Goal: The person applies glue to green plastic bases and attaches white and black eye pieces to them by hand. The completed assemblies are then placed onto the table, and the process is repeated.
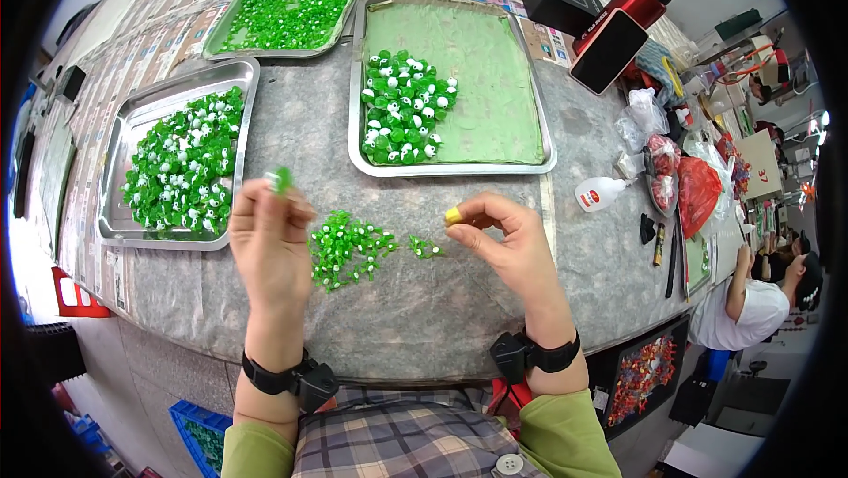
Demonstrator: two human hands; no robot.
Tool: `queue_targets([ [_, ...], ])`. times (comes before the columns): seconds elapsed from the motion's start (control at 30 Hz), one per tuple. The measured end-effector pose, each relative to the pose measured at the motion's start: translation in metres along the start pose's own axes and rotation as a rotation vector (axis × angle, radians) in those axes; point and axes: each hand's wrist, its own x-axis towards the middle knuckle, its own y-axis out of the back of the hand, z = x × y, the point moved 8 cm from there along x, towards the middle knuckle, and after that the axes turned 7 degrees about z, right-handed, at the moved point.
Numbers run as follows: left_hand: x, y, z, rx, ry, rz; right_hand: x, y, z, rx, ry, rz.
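Observation:
Between the thumb and fingers of my left hand [269,235] is a small green-and-white piece [280,180], raised beside the left tray. My right hand [508,239] is pinched over the table, with a yellow cover [453,215] on a fingertip; whatever its fingers hold is too small to make out. Between my hands lies a pile of tiny green pieces with white dots [340,248], and a few loose ones [424,246] lie near my right fingertips. Larger round green-and-white pieces [185,164] fill much of the left steel tray [119,204].
Ahead, a green-lined tray [495,80] has round pieces [402,107] on its left side. A far tray [358,14] holds small green bits. To the right are a phone [609,51], red bottle [632,5], white squeeze bottle [599,193] and bags [698,191]. Another person [742,310] sits far right.

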Motion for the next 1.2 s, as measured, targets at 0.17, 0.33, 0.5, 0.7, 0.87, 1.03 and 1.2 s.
queue_targets([
  [0.17, 0.015, 0.02, 0.001, -0.372, 0.17, 0.148, -0.004, -0.023, -0.001, -0.612, 0.105, -0.258],
  [0.33, -0.001, 0.002, -0.017, -0.227, 0.271, 0.098, -0.004, -0.027, 0.005, -0.819, 0.215, -0.233],
  [0.5, -0.013, -0.009, -0.031, -0.003, 0.312, 0.016, -0.006, -0.028, 0.011, -0.833, 0.174, -0.275],
  [0.7, -0.027, -0.023, -0.041, 0.208, 0.396, -0.094, -0.01, -0.026, 0.003, -0.844, 0.23, -0.211],
  [0.87, -0.038, -0.026, -0.056, 0.374, 0.51, -0.204, -0.005, -0.013, -0.013, -0.304, 0.088, -0.112],
  [1.03, -0.048, -0.04, -0.064, 0.393, 0.538, -0.257, -0.012, -0.024, -0.009, 0.164, -0.01, -0.063],
  [1.2, -0.048, -0.04, -0.066, 0.328, 0.58, -0.237, -0.015, -0.031, -0.007, 0.243, 0.008, -0.093],
])
